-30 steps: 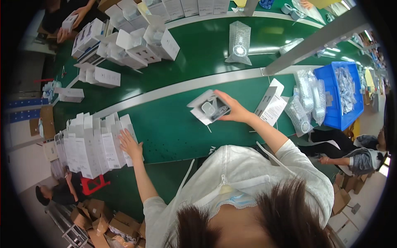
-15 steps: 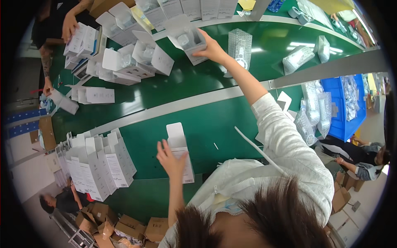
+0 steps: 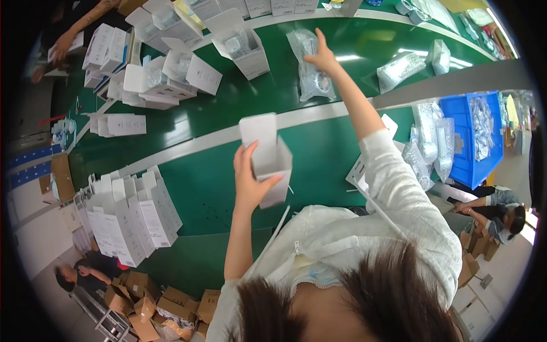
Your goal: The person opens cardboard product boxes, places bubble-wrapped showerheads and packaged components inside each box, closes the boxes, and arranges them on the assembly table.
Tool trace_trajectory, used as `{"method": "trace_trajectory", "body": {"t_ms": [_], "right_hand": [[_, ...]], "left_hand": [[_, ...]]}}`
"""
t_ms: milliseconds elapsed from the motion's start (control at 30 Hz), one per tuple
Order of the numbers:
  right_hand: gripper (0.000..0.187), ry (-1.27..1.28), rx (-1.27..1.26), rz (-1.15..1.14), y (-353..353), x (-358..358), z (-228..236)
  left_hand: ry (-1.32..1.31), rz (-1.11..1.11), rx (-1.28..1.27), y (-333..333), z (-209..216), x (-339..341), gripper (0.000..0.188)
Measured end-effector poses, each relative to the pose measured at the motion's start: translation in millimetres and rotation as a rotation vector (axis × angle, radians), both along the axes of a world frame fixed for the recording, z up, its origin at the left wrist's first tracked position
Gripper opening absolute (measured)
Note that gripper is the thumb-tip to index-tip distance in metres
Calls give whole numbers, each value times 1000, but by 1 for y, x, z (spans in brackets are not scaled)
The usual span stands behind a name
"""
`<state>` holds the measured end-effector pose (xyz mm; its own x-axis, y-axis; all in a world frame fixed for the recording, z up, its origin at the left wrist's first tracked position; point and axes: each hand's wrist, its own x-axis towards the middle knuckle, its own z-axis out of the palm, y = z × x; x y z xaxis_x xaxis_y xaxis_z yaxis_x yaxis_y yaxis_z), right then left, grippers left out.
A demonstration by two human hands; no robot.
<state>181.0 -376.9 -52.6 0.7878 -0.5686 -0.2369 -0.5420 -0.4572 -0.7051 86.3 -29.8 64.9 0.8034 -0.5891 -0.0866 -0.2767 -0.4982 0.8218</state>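
My left hand (image 3: 248, 181) is closed around a white cardboard box (image 3: 276, 181), its thumb across the near side. The box is tilted with its top open and its long flap standing up. Farther off, my right hand (image 3: 326, 57) has its thumb and forefinger spread at a clear bubble-wrap package (image 3: 314, 85). The thumb overlaps the package's edge; the other fingers are partly hidden. Left of that package stands an open white box (image 3: 250, 64) with a clear-wrapped item inside.
Empty-looking upright white boxes (image 3: 134, 219) crowd the left. Filled open boxes (image 3: 165, 77) stand on the far green table. Bubble-wrap packages (image 3: 404, 71) lie far right, near a metal post (image 3: 456, 85). A blue bin (image 3: 460, 142) holds wrapped pieces. A co-worker's arm (image 3: 74, 34) shows far left.
My right hand has left the filled box and moved right to the bubble-wrap package. My left hand has gripped the near white box and raised it away from me.
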Motion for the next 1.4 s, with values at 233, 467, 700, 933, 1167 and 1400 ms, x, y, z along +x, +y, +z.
{"method": "trace_trajectory", "body": {"t_ms": [233,467,700,933,1167,1400], "right_hand": [[64,-985,1200,-328,100,-110,149],[69,-1003,154,-291,174,-144,135],[36,-775,-92,197,114,-230,146],[30,58,-959,348,-103,-344,75],[21,510,-761,670,-133,-331,69],[20,-62,-709,558,-131,-334,87]], "left_hand": [[59,218,-235,-20,-32,-27,72],[-55,352,-511,-42,-39,-50,78],[-416,293,-558,-64,-24,-60,78],[-137,263,-386,-32,-55,-84,84],[-377,153,-358,-50,0,-88,59],[-430,223,-111,-63,17,-83,12]]}}
